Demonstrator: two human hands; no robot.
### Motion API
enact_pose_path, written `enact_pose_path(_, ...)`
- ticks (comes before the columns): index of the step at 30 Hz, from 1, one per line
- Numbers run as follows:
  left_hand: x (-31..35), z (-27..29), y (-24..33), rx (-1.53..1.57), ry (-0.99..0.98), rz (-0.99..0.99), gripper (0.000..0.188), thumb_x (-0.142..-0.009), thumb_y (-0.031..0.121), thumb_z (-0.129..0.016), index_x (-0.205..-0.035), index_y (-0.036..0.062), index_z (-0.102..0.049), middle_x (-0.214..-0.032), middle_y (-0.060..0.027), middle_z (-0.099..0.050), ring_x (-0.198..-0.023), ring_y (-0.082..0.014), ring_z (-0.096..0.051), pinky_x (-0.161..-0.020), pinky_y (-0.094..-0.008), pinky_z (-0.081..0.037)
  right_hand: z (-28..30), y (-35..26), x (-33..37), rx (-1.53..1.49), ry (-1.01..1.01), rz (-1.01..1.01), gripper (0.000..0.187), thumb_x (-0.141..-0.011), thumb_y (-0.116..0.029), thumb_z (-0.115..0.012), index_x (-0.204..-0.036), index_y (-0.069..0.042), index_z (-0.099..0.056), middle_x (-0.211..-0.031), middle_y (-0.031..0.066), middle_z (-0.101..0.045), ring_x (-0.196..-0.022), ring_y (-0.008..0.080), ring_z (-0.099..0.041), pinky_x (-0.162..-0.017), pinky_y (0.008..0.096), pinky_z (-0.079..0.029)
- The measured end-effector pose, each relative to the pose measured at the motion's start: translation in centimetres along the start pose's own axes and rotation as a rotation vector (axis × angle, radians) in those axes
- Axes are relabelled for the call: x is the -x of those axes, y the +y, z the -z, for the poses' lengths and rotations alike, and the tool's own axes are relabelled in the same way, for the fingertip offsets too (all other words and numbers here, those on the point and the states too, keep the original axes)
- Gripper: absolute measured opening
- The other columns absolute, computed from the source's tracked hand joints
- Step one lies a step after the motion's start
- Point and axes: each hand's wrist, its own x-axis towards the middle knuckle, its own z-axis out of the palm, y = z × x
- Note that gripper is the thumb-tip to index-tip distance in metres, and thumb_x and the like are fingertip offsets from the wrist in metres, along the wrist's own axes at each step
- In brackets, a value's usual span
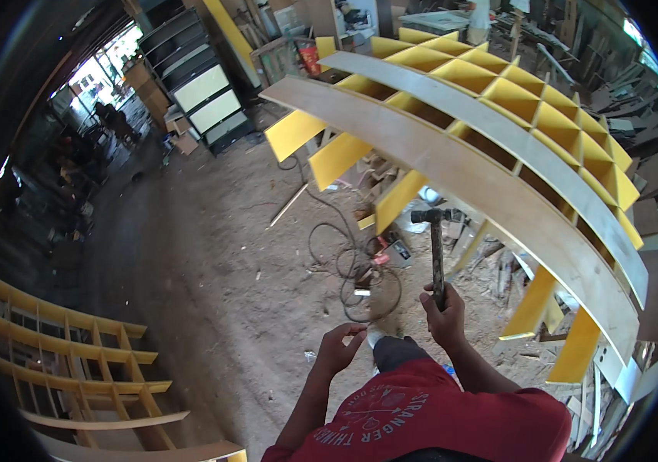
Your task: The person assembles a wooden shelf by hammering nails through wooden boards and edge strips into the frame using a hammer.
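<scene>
Hammer (438, 258) clamped in right hand (446, 314); left hand (338, 349) half-curled, cannot tell if pinched together.

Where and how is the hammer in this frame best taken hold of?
Probably by the lower end of its wooden handle, coming from the near side, as the right hand does. The handle is long and straight and runs toward the person, while the hammer head sits crosswise at the far end, leaving the near end easier to wrap.
</scene>
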Motion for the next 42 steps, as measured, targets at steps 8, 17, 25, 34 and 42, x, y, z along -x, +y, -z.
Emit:
enact_pose_path(8,-5.8,17.2,-9.7,-0.005,0.201,0.156,0.029,-0.103,0.024,-0.079,-0.12,0.0008,-0.078,-0.112,-0.0132,-0.083,-0.106,-0.0203,-0.079,-0.095,-0.0381,-0.06,-21.3,1.9,-15.1,-0.019,-0.1,0.079,0.027,-0.1,-0.023,-0.079,-0.116,-0.003,-0.069,-0.08,-0.0023,-0.061,-0.069,0.0069,-0.052,-0.064,0.0276,-0.043)
enact_pose_path(17,-14.6,37.2,-18.9,-0.017,0.548,0.329,0.025,-0.105,0.02,-0.076,-0.12,0.0002,-0.078,-0.107,-0.0115,-0.082,-0.1,-0.0186,-0.078,-0.09,-0.0341,-0.061,-48.2,-4.9,-31.5,-0.012,-0.313,0.101,0.035,-0.101,-0.031,-0.078,-0.12,-0.003,-0.069,-0.081,0.0036,-0.06,-0.075,0.0135,-0.056,-0.068,0.0344,-0.046)
enact_pose_path(25,-31.8,52.2,-29.7,0.148,0.495,0.331,0.028,-0.104,0.023,-0.076,-0.118,-0.0014,-0.078,-0.106,-0.0106,-0.082,-0.098,-0.017,-0.076,-0.092,-0.0332,-0.059,-64.4,-7.3,-44.4,0.028,-0.401,0.137,0.029,-0.105,-0.027,-0.075,-0.122,-0.005,-0.069,-0.072,-0.0064,-0.053,-0.062,0.0044,-0.048,-0.058,0.0266,-0.038)
enact_pose_path(34,-62.3,72.4,-30.5,0.028,0.109,0.148,0.022,-0.104,0.017,-0.072,-0.117,-0.0001,-0.078,-0.106,-0.0063,-0.081,-0.098,-0.0131,-0.075,-0.092,-0.0307,-0.057,-77.2,-13.6,-59.9,0.143,-0.054,0.113,0.029,-0.102,-0.025,-0.077,-0.121,-0.004,-0.069,-0.071,-0.005,-0.052,-0.062,0.0059,-0.048,-0.058,0.0298,-0.039)
enact_pose_path(42,-88.7,77.9,-29.3,-0.035,-0.086,-0.012,0.023,-0.105,0.015,-0.072,-0.118,-0.0032,-0.077,-0.108,-0.0077,-0.081,-0.099,-0.0141,-0.076,-0.093,-0.0306,-0.058,-82.4,-12.7,-73.8,0.065,0.057,0.052,0.035,-0.099,-0.031,-0.08,-0.116,-0.003,-0.067,-0.081,0.0024,-0.058,-0.073,0.0137,-0.051,-0.069,0.0332,-0.046)
